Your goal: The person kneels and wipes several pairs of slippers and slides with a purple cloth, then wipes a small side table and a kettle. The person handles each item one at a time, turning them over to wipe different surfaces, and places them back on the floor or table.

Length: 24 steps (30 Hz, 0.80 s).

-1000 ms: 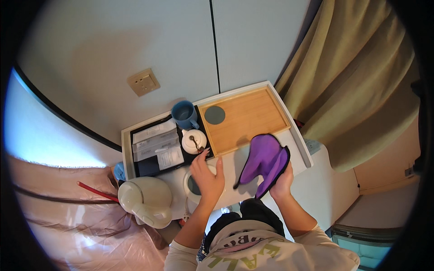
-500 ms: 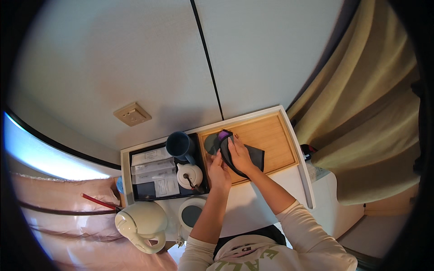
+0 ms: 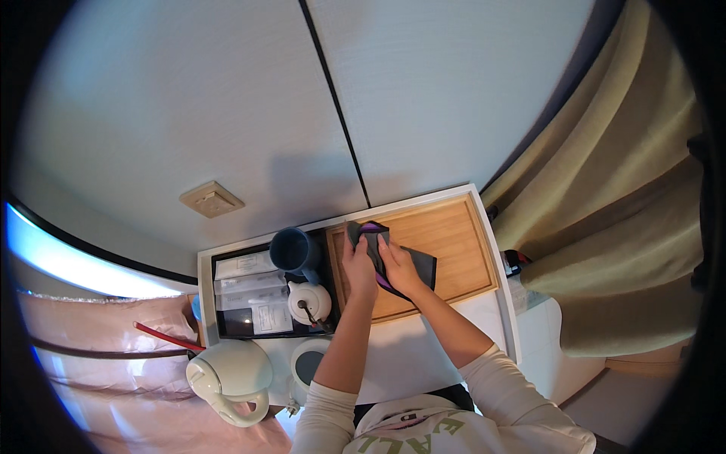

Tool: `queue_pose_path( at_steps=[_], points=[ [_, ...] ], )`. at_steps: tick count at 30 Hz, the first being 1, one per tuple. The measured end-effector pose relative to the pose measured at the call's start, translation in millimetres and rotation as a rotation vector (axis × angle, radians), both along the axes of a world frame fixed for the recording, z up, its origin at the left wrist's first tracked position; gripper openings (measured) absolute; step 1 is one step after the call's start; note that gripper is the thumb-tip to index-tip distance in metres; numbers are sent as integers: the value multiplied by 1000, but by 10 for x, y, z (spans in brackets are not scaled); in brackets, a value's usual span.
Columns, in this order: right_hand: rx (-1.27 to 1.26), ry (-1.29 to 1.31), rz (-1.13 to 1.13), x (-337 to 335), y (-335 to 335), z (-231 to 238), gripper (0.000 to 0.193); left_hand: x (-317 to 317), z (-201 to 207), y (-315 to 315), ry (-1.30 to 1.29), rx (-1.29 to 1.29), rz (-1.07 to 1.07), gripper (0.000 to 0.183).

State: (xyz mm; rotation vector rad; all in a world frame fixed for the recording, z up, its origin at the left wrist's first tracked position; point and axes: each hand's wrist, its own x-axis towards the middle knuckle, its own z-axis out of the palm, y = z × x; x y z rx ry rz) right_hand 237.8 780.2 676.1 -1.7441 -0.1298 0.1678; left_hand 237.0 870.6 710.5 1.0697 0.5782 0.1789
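Observation:
Above the wooden tray, a dark grey cloth (image 3: 420, 265) with black edging and a purple underside is bunched between my two hands. My left hand (image 3: 358, 266) grips its left side, thumb up and fingers curled. From the right, my right hand (image 3: 399, 268) pinches the folded cloth, and one corner hangs down beyond it. A grey-green patch shows at the top by my left fingers; whether it is cloth or something wrapped inside, I cannot tell. Left of my hands stand a dark blue mug (image 3: 290, 250) and a small white teapot (image 3: 311, 306) with a dark handle.
A wooden tray (image 3: 461, 250) lies under my hands, within a white raised edge. Beside it, a black box (image 3: 234, 321) holds several packets (image 3: 249, 291). A cream kettle (image 3: 238, 371) and its round base (image 3: 306, 363) stand nearer me. Behind rises a wall with a socket (image 3: 212, 200); a curtain (image 3: 605, 250) hangs right.
Both hands have shifted slightly, with the cloth folded differently. My left hand has moved up along its left side, covering more of the grey-green part. The view has tilted a little.

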Motion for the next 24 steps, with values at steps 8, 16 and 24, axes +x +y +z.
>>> queue_pose_path(
  at_steps=[8,16,24],
  points=[
    [191,-13,28,-665,-14,430,46,-519,400,-33,-104,-130,-192,42],
    [-43,-346,-33,-852,-141,883,41,-1422,971,-113,-92,201,-564,61],
    [-188,-572,26,-1648,160,1288,48,-1860,1174,237,-96,-120,-465,67]
  ],
)
